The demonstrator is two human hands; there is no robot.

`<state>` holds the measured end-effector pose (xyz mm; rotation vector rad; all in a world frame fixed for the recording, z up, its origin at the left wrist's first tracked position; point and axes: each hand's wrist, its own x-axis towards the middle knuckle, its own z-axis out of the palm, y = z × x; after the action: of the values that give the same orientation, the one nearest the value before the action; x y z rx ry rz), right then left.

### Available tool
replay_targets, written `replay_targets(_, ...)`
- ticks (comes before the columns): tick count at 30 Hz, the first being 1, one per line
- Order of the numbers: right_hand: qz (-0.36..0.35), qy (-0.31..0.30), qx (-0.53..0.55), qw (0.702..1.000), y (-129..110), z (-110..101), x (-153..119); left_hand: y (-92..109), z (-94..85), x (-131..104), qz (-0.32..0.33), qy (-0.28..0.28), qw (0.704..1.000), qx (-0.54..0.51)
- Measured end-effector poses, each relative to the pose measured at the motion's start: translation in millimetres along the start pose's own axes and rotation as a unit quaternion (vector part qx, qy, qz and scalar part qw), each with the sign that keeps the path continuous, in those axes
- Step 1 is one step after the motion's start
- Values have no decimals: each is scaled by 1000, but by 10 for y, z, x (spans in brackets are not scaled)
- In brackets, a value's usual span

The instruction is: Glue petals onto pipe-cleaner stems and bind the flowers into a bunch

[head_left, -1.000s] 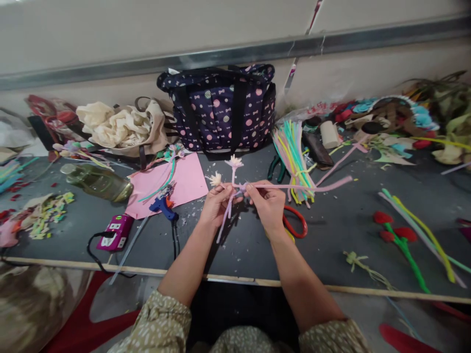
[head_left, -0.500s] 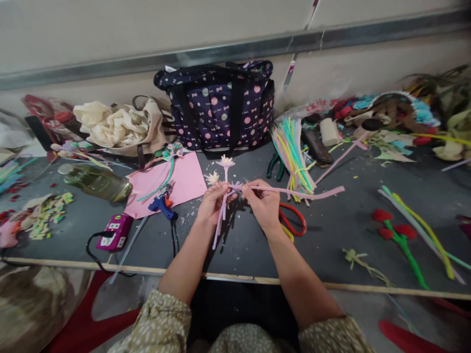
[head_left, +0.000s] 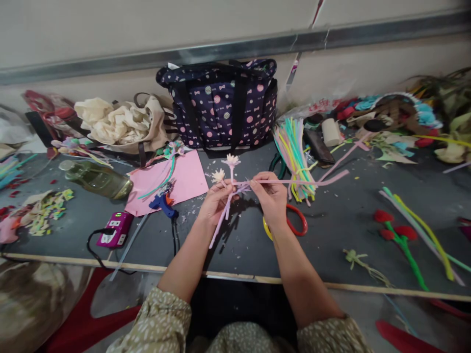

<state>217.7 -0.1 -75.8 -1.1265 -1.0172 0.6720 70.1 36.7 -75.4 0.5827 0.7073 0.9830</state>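
My left hand pinches the stem of a pipe-cleaner flower above the table. Two cream-tipped blooms, an upper flower head and a lower flower head, rise above my fingers, while lilac stem ends hang below. Closed at the fingertips, my right hand grips a long pink pipe cleaner. It stretches from the stem out to the right past my hand. Small lilac pieces stick out between my hands. Beneath my right wrist lie scissors with a red handle loop and a yellow one.
A tied bundle of pipe cleaners lies beyond my right hand. To the left are a blue glue gun, a pink sheet, a purple power socket and a bottle. A dotted bag stands behind. Red pipe-cleaner flowers lie right.
My right hand has moved slightly right and its fingers have shifted on the pink pipe cleaner, leaving a wider gap between my hands. More of the lower cream bloom shows.
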Motion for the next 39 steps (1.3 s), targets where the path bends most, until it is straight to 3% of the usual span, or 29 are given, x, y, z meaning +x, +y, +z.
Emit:
replay_targets(16, 156, -35, 202, 966, 24, 58, 29, -19, 57, -58, -24, -49, 997, -48)
replay_targets(23, 199, -47, 232, 951, -19, 24, 46, 6, 39, -40, -17, -33, 999, -14)
replay_targets(31, 68, -5, 112, 991, 13, 30, 19, -36, 0, 61, 6, 81, 994, 71)
replay_targets(35, 22, -1, 51, 998, -31, 25, 7, -22, 22, 17, 171, 149, 958, 178)
replay_targets(37, 3, -3, 21, 1000, -53, 22, 0, -12, 40, -29, 224, 140, 926, 268)
replay_targets(39, -14, -7, -3, 1000, -65, 17, -7, -16, 48, -65, 223, 100, 914, 325)
